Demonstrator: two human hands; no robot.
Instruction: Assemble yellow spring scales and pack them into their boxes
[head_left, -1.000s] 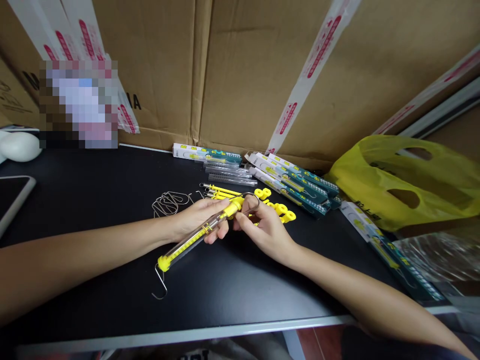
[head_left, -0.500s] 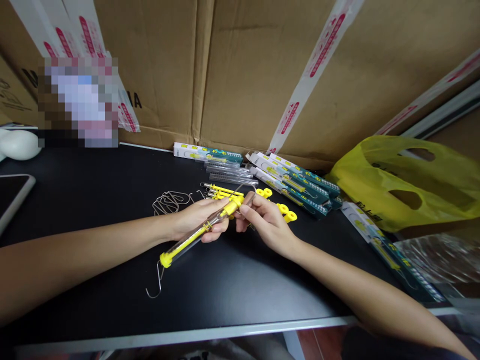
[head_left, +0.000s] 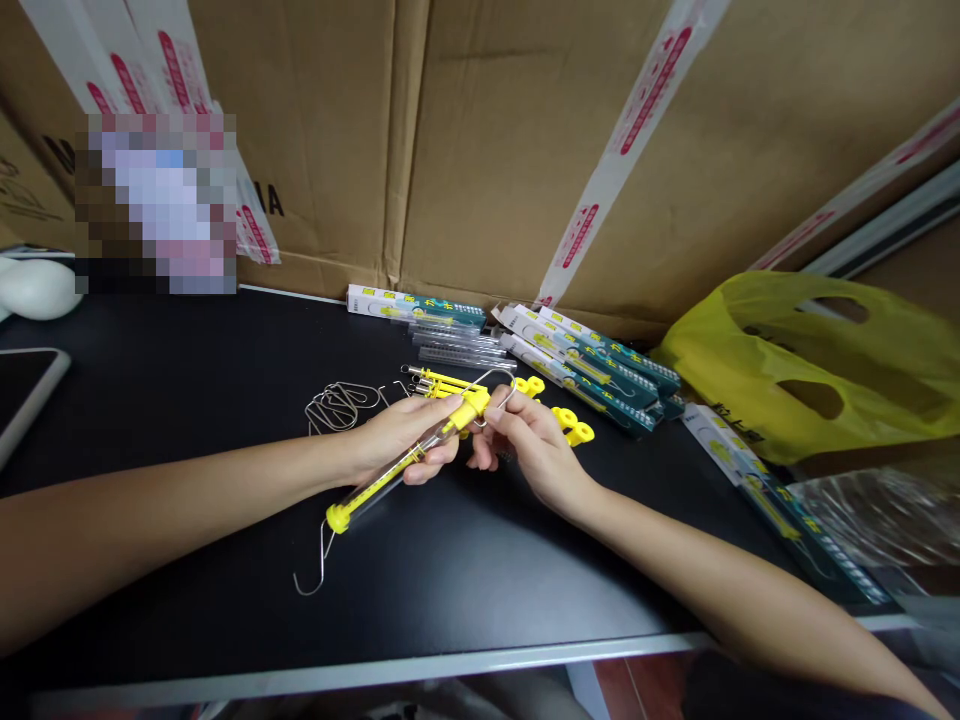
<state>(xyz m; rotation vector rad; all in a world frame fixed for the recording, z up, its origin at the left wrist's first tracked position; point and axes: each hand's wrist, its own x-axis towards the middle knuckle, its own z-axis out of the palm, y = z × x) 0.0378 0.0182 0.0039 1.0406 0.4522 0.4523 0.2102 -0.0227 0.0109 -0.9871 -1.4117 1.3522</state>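
Scale [head_left: 390, 477] clasped in left hand [head_left: 397, 435] (hook [head_left: 322, 560] dangling); right hand [head_left: 529, 450] pinches its top ring [head_left: 502, 373].

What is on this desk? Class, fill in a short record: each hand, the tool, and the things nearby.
Left hand: grips the spring scale by its clear tube
Right hand: pinches the wire loop at the scale's top cap
Hook: at the scale's lower end, near the black table
Behind: boxed scales, loose wire hooks, yellow bag
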